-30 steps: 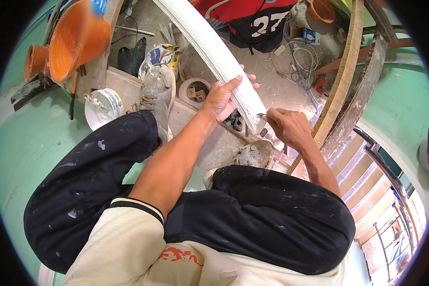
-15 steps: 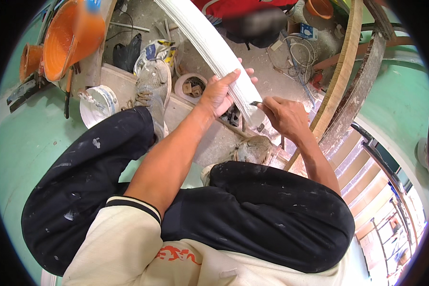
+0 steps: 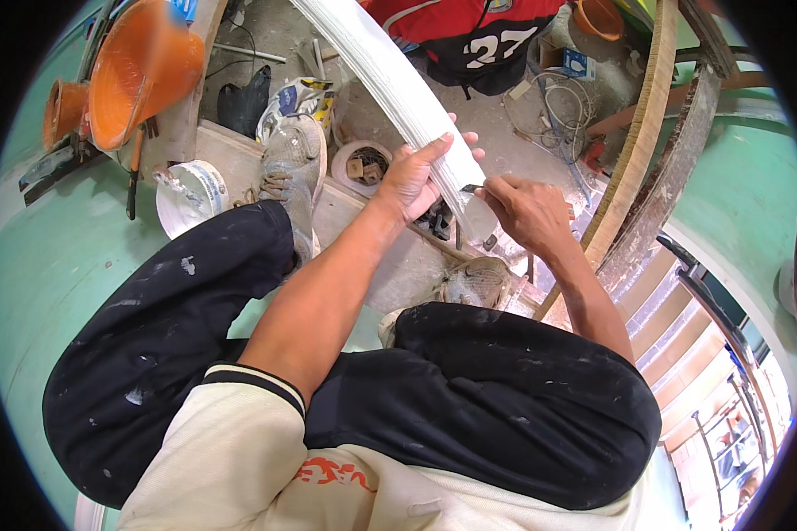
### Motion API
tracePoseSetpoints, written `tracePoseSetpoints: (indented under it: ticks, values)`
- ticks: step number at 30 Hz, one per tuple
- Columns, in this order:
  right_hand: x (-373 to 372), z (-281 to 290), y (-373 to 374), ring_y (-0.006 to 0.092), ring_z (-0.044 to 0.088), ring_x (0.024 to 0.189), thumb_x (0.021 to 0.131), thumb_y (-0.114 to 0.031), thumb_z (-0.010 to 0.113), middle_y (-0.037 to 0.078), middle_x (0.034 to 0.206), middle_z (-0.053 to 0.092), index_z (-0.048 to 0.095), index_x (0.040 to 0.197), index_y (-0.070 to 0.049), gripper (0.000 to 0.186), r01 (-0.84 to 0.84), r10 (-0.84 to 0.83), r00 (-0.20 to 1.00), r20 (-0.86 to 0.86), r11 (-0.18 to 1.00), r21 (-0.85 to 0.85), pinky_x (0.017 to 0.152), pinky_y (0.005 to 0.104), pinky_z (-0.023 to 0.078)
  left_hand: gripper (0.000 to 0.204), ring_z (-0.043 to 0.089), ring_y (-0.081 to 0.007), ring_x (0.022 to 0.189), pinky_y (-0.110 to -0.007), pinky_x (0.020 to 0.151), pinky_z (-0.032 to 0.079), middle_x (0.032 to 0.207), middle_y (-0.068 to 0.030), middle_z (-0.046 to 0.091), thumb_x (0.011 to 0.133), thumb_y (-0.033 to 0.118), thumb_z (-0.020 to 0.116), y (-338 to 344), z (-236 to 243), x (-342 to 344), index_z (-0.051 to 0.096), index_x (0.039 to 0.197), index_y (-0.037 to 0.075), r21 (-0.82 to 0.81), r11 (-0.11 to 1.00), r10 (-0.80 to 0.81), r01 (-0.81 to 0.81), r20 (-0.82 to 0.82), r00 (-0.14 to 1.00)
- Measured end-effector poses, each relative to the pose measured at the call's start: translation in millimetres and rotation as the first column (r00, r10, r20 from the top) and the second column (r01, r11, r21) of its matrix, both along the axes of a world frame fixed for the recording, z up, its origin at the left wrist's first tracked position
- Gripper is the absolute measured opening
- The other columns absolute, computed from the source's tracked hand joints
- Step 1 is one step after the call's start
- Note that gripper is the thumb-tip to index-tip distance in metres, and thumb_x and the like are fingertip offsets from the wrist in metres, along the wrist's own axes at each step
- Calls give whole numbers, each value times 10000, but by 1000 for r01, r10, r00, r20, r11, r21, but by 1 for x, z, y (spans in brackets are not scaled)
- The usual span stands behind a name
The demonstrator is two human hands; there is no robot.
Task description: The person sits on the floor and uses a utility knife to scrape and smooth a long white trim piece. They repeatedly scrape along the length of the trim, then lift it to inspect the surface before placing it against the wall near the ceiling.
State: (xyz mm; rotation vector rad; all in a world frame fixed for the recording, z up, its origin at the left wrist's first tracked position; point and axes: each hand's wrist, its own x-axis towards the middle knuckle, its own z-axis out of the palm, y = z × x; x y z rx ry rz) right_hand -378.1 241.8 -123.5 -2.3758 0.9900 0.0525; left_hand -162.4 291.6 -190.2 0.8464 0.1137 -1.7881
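Note:
A long white ribbed strip of moulding [image 3: 385,75] slants from the top of the view down toward my shoes. My left hand [image 3: 413,180] grips it near its lower end, thumb on top and fingertips showing past the far edge. My right hand [image 3: 533,212] pinches a small dark blade [image 3: 471,188], whose tip touches the strip just below my left hand. Most of that tool is hidden inside my fingers. Beyond the blade, the strip's end hangs over the gap between my shoes.
Curved wooden boards [image 3: 639,133] rise on the right, near slatted steps [image 3: 660,319]. On the left are orange tubs [image 3: 119,75] and a white bucket [image 3: 190,195]. A round container of small pieces [image 3: 360,165], a red-and-black cloth item [image 3: 469,35] and coiled cable [image 3: 562,106] lie ahead.
The view has shifted slightly, showing more of the red-and-black cloth item. The blade has moved a little toward my left hand along the strip. Both hands keep their hold.

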Motion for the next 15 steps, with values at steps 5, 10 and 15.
tracePoseSetpoints:
  ticks: [5, 10, 15]
  values:
    - [-20, 0, 13, 382, 674, 683, 1058, -342, 646, 104, 799, 684, 645, 954, -116, 249, 8, -5, 999, -38, 995, 95, 571, 503, 478, 599, 648, -410, 1306, -588, 1111, 548, 1407, -236, 640, 1063, 162, 659, 2, -7, 2, 378, 1588, 93, -10, 1000, 5, -5, 4, 1000]
    - [-12, 0, 7, 391, 677, 686, 1055, -354, 650, 109, 823, 702, 645, 955, -115, 259, 45, -40, 998, -55, 994, 97, 590, 503, 500, 593, 646, -409, 1309, -598, 1113, 543, 1416, -232, 639, 1060, 167, 665, 2, -8, 1, 386, 1578, 89, -18, 1000, 2, -2, 12, 1000]
    - [-10, 2, 10, 392, 676, 687, 1057, -356, 647, 116, 809, 695, 629, 940, -106, 276, 9, -8, 1000, -14, 998, 63, 584, 497, 499, 591, 644, -405, 1313, -606, 1119, 537, 1419, -230, 636, 1059, 169, 670, 1, -2, 0, 392, 1574, 88, -2, 1000, -7, 7, -10, 1000]
